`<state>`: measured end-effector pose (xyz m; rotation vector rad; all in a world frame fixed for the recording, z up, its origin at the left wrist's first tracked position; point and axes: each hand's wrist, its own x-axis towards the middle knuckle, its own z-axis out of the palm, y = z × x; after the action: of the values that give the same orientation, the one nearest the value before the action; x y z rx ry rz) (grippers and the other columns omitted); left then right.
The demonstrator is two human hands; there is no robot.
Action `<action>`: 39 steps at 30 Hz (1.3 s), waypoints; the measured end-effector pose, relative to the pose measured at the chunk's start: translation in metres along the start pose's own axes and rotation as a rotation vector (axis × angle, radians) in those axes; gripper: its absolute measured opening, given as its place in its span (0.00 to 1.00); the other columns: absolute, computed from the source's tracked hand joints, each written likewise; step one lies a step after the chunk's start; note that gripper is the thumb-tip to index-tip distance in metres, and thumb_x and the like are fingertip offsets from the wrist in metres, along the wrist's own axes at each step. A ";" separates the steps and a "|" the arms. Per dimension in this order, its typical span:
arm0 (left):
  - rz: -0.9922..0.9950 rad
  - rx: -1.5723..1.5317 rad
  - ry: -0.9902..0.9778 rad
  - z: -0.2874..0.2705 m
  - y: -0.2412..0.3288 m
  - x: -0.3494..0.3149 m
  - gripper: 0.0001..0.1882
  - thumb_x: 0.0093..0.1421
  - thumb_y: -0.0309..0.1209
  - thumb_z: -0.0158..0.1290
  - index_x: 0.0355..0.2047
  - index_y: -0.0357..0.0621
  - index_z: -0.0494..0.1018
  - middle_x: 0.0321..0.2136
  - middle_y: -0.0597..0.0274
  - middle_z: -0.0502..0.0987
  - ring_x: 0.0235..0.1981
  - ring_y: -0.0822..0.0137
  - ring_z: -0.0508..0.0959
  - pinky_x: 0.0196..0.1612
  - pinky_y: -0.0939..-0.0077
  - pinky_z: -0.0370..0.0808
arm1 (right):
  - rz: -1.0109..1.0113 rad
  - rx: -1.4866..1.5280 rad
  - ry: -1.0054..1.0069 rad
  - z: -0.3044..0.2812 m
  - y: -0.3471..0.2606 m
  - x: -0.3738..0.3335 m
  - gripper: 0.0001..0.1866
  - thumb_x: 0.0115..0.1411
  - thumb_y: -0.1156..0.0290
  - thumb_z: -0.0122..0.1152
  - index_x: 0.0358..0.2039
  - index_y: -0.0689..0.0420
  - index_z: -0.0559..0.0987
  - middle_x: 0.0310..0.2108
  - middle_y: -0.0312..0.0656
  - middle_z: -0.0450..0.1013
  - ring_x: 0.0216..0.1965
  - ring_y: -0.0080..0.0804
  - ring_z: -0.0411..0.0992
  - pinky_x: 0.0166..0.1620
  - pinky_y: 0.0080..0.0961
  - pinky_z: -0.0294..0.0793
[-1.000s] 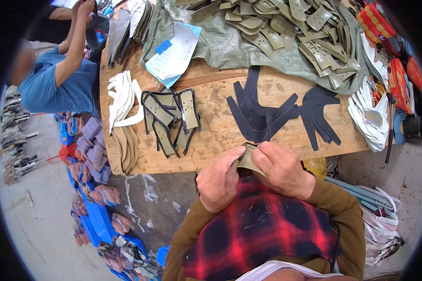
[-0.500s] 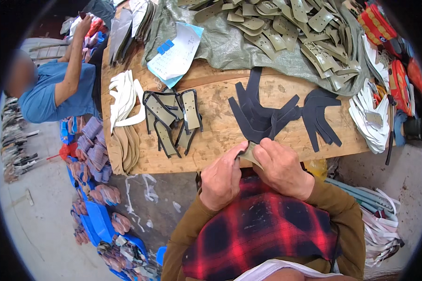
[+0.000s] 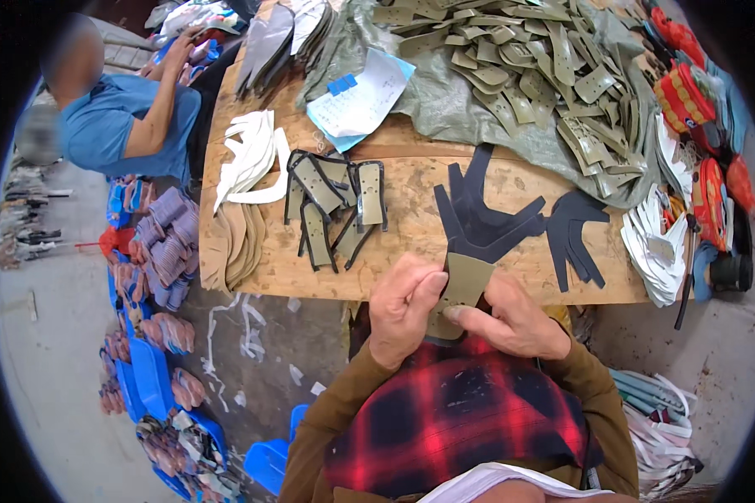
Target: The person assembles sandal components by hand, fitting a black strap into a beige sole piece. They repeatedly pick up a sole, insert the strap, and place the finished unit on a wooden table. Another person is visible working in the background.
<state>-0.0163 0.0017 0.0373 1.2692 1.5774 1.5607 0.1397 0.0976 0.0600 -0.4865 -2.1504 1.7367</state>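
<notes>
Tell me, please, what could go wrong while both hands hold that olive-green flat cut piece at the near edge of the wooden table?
1. The olive-green flat cut piece is pinched between the left hand and right hand past the rough wooden table edge; a slip may drop it to the floor.
2. The dark navy cut pieces lie just beyond the hands, so a forward reach could disturb that stack.

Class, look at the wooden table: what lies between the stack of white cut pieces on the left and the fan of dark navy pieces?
In the head view, olive pieces with black edging lie on the wooden table between the white cut pieces and the navy pieces.
</notes>
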 end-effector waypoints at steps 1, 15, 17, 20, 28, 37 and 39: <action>0.065 0.144 0.038 0.001 0.004 0.003 0.10 0.67 0.30 0.51 0.32 0.36 0.77 0.25 0.65 0.74 0.25 0.72 0.71 0.28 0.74 0.67 | 0.014 -0.039 0.002 0.005 0.005 -0.002 0.17 0.58 0.74 0.58 0.48 0.65 0.71 0.32 0.54 0.72 0.33 0.54 0.72 0.36 0.40 0.70; -0.540 -0.656 -0.210 -0.019 -0.017 -0.001 0.23 0.71 0.50 0.41 0.35 0.43 0.73 0.28 0.69 0.70 0.31 0.77 0.72 0.34 0.83 0.69 | 0.314 0.218 0.058 -0.005 0.009 -0.005 0.16 0.61 0.70 0.59 0.48 0.63 0.72 0.33 0.39 0.74 0.27 0.23 0.71 0.30 0.22 0.72; -0.458 -0.392 -0.373 -0.016 -0.026 -0.013 0.22 0.71 0.49 0.42 0.39 0.42 0.73 0.30 0.68 0.72 0.32 0.76 0.73 0.35 0.82 0.71 | 0.284 0.180 -0.001 -0.006 0.008 -0.003 0.14 0.61 0.71 0.59 0.46 0.63 0.73 0.33 0.40 0.74 0.29 0.24 0.72 0.31 0.23 0.72; -0.630 -0.278 -0.521 -0.017 -0.006 -0.003 0.21 0.71 0.45 0.43 0.42 0.39 0.74 0.34 0.65 0.77 0.34 0.74 0.76 0.33 0.76 0.73 | 0.243 0.046 0.044 -0.002 0.014 -0.006 0.13 0.60 0.73 0.59 0.44 0.63 0.72 0.32 0.43 0.74 0.30 0.32 0.74 0.32 0.28 0.72; -0.158 0.188 -0.591 -0.021 -0.016 0.009 0.17 0.64 0.38 0.55 0.47 0.39 0.72 0.35 0.55 0.80 0.31 0.56 0.80 0.31 0.70 0.77 | -0.117 -0.376 -0.033 0.002 0.013 0.002 0.17 0.57 0.77 0.60 0.47 0.63 0.71 0.43 0.51 0.71 0.39 0.53 0.72 0.39 0.39 0.72; 0.479 0.311 -0.132 -0.030 -0.035 0.000 0.22 0.52 0.28 0.66 0.43 0.38 0.68 0.48 0.38 0.75 0.44 0.51 0.80 0.41 0.67 0.80 | 0.271 0.469 0.242 -0.002 0.037 -0.004 0.15 0.69 0.68 0.52 0.50 0.65 0.74 0.43 0.36 0.73 0.44 0.22 0.71 0.50 0.23 0.71; 0.528 0.282 -0.145 -0.026 -0.042 -0.005 0.24 0.51 0.27 0.67 0.43 0.38 0.66 0.50 0.38 0.71 0.42 0.52 0.80 0.42 0.66 0.81 | 0.318 0.535 0.109 0.004 0.051 0.005 0.15 0.69 0.67 0.53 0.47 0.65 0.76 0.41 0.36 0.74 0.42 0.20 0.71 0.47 0.20 0.71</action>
<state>-0.0471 -0.0082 -0.0008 2.0353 1.4785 1.5261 0.1365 0.1067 0.0096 -0.7751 -1.5007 2.2876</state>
